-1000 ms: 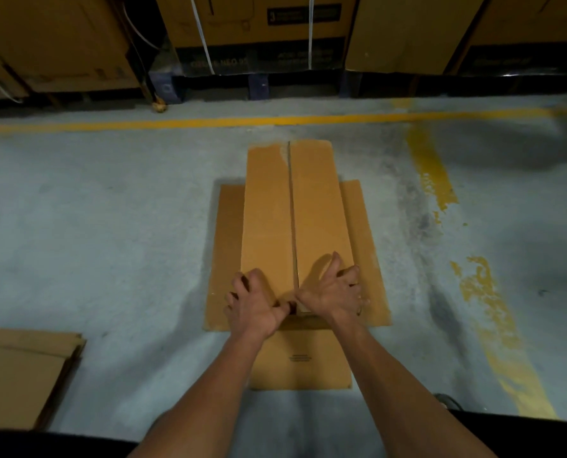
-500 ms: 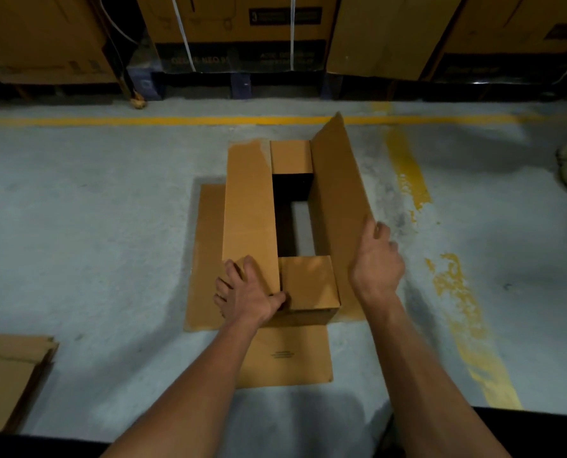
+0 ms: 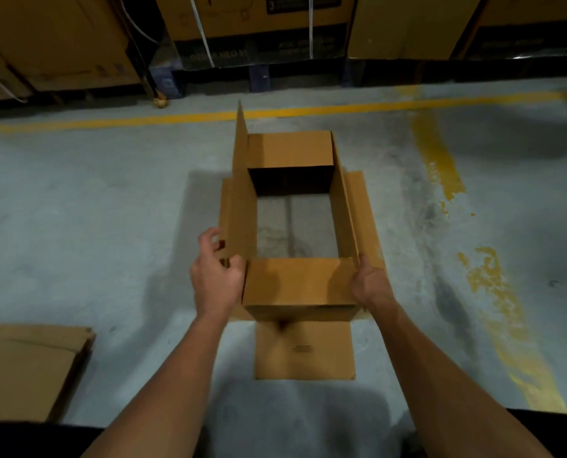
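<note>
Cardboard box (image 3: 300, 282) open-topped, left hand (image 3: 216, 276) grip pinching upright flap (image 3: 242, 200), right hand (image 3: 371, 285) grip unclear, fingers hidden

I see a long brown corrugated cardboard box (image 3: 300, 312) standing open in the middle of the grey concrete floor (image 3: 110, 209). Its left long flap (image 3: 242, 193) stands upright, and the right long flap (image 3: 344, 209) leans slightly outward, I think. The near short flap (image 3: 300, 280) and far short flap (image 3: 290, 148) fold inward. Floor shows through the bottom, and the near lower flap (image 3: 305, 350) lies flat.
</note>
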Demonstrator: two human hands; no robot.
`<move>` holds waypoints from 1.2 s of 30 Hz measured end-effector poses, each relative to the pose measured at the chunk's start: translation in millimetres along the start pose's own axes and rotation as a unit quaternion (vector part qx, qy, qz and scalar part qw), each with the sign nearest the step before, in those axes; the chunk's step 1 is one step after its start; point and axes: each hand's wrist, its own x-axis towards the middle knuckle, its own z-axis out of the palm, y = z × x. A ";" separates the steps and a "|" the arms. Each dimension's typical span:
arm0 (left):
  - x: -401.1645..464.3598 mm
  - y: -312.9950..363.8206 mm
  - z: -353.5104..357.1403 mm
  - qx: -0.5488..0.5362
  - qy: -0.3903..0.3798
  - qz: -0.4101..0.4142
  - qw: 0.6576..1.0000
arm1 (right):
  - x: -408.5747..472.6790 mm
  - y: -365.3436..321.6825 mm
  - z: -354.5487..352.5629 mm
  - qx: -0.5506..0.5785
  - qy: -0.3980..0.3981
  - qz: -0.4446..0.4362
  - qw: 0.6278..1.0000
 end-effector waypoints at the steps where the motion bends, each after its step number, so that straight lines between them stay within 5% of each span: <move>1: 6.6 -9.3 -10.5 0.016 0.020 0.015 1.000 | -0.5 -1.1 1.5 -0.001 0.005 0.003 1.000; 5: 24.0 -57.8 -34.0 0.283 0.033 0.043 0.958 | -2.2 -3.0 8.9 -0.019 0.026 -0.001 0.999; 8: 31.7 -82.2 -17.6 0.408 -0.098 -0.050 0.906 | -2.5 -7.0 13.1 -0.028 0.027 -0.004 0.999; 12: 29.0 -68.3 26.3 0.259 -0.255 -0.127 0.923 | -1.2 -8.3 16.0 -0.022 0.022 0.004 1.000; 17: 37.4 -56.0 59.5 0.301 -0.274 -0.128 0.904 | 5.8 -2.7 16.9 -0.011 0.013 -0.004 1.000; 21: 40.2 -43.8 61.2 0.383 -0.199 0.058 0.900 | 5.7 -3.2 17.8 0.011 -0.008 0.000 1.000; 23: 42.6 -37.1 75.1 0.393 -0.275 0.134 0.867 | 3.5 -4.6 19.6 0.035 -0.020 -0.004 0.999; 26: 40.5 -28.3 99.2 0.407 -0.394 0.101 0.818 | -0.3 -2.9 21.5 0.096 -0.014 0.019 0.995; 30: 41.9 10.9 90.1 0.365 -0.257 0.072 0.892 | 4.4 -0.9 8.7 0.221 -0.061 0.127 0.965; 32: 51.3 37.4 74.5 0.407 -0.276 0.067 0.868 | 7.1 2.2 -1.6 0.274 -0.112 0.162 0.941; 36: 59.3 65.8 40.4 0.369 -0.531 -0.061 0.761 | 3.5 0.8 -13.9 0.248 -0.164 0.135 0.945</move>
